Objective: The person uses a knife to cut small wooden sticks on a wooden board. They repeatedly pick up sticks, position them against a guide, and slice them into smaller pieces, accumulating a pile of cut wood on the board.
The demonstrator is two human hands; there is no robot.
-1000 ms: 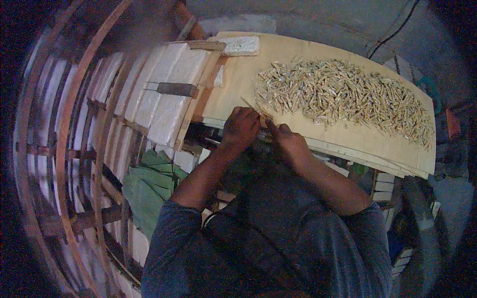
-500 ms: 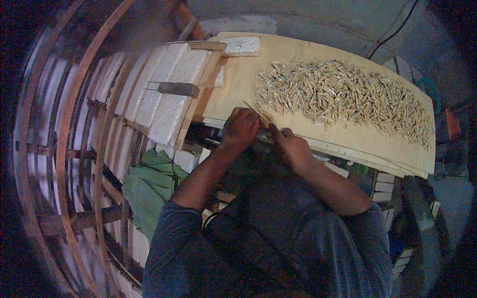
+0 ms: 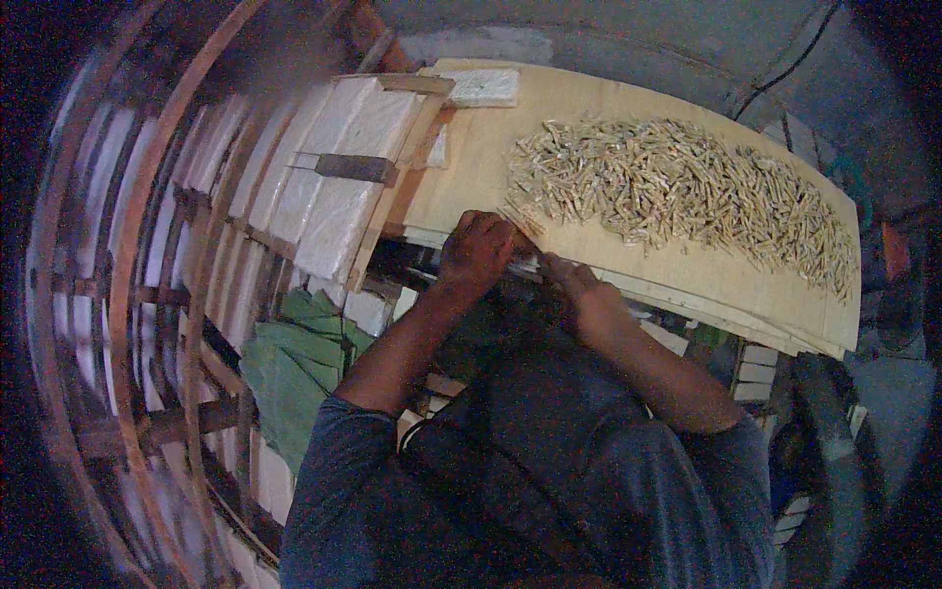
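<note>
A long heap of short tan stick-like pieces (image 3: pixel 677 187) lies over a pale wooden board (image 3: pixel 628 93). My left hand (image 3: pixel 478 252) is at the board's near edge, left of the heap, with its fingers curled; what is in them is hidden. Close to its right, my right hand (image 3: pixel 589 294) points its fingers up and left toward it. These fingers look pressed together, and any small thing between them cannot be made out. A few loose sticks (image 3: pixel 525 218) lie just beyond the fingertips, at the heap's left end.
Left of the board, white wrapped slabs (image 3: pixel 339 191) lean in a wooden rack, with a dark block (image 3: pixel 355 169) on them. A white packet (image 3: pixel 486 88) lies at the board's back left. Green folded sheets (image 3: pixel 299 348) hang below my left side.
My right hand has shifted slightly right and down, away from the left hand, and its fingers have drawn together. The left hand stays nearly in place.
</note>
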